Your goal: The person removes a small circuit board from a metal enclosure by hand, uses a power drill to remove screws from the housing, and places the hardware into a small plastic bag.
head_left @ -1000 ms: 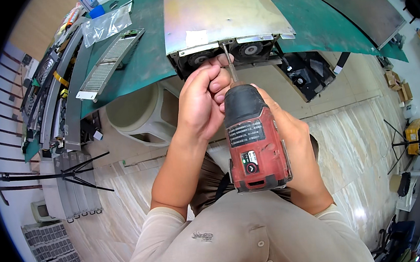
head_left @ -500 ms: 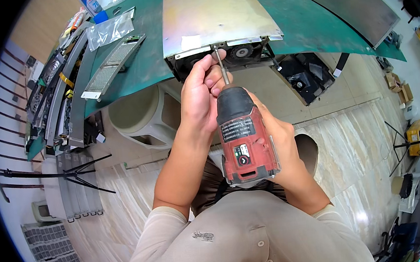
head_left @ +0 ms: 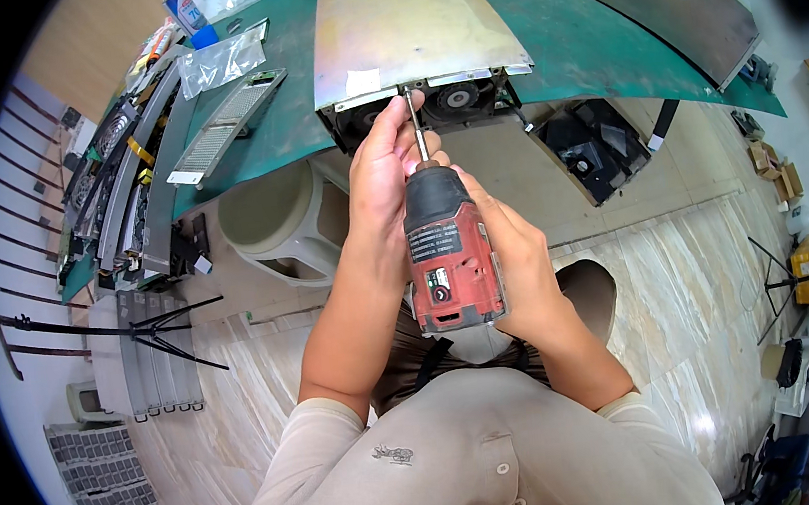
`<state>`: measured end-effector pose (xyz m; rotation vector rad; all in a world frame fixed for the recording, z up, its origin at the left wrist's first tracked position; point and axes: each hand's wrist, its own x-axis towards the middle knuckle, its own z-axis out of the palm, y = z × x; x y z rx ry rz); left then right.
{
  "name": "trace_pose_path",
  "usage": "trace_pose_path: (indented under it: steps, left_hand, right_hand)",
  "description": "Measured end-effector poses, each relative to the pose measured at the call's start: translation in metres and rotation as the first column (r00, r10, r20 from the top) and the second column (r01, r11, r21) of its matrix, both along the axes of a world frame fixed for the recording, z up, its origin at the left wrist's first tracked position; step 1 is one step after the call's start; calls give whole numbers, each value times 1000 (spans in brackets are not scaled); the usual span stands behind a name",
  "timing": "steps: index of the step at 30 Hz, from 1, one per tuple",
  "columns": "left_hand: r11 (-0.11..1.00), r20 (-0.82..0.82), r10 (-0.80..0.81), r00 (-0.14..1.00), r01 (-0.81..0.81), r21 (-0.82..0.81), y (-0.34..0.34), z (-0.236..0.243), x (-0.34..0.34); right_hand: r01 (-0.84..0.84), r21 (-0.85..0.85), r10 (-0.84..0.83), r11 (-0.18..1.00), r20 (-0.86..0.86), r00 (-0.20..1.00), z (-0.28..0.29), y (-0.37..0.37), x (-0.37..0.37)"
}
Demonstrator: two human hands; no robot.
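Flat green-topped desk (head_left: 292, 118), round pale plastic stool (head_left: 266, 207) partly under its near edge, glossy beige veined tile floor (head_left: 667, 335) with bright light reflection (head_left: 703, 424), white wall (head_left: 804, 136) beyond the desk's right edge

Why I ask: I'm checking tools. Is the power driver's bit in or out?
In: the metal bit extends from the nose of the red power driver.

Fan case (head_left: 412, 31) on table (head_left: 560, 46); grille panel (head_left: 228, 128) left of case; drill (head_left: 452, 268) before case; stool (head_left: 268, 207) partly underneath.
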<state>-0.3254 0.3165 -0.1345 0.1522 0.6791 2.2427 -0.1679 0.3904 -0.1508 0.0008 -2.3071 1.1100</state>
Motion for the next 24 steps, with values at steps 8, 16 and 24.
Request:
trace_pose_path:
  steps: [8, 16, 24]
  left_hand:
    - [988, -47, 65, 997, -71, -138, 7, 2, -1]
    - [982, -82, 78, 994, -91, -167, 0, 7, -1]
    - [996, -6, 73, 997, -73, -51, -4, -8, -2]
  right_hand:
    - [-6, 19, 7, 1000, -67, 998, -8, 4, -1]
    - [27, 233, -28, 972, -1, 1000, 5, 8, 12]
    - [-17, 202, 14, 979, 14, 1000, -10, 11, 14]
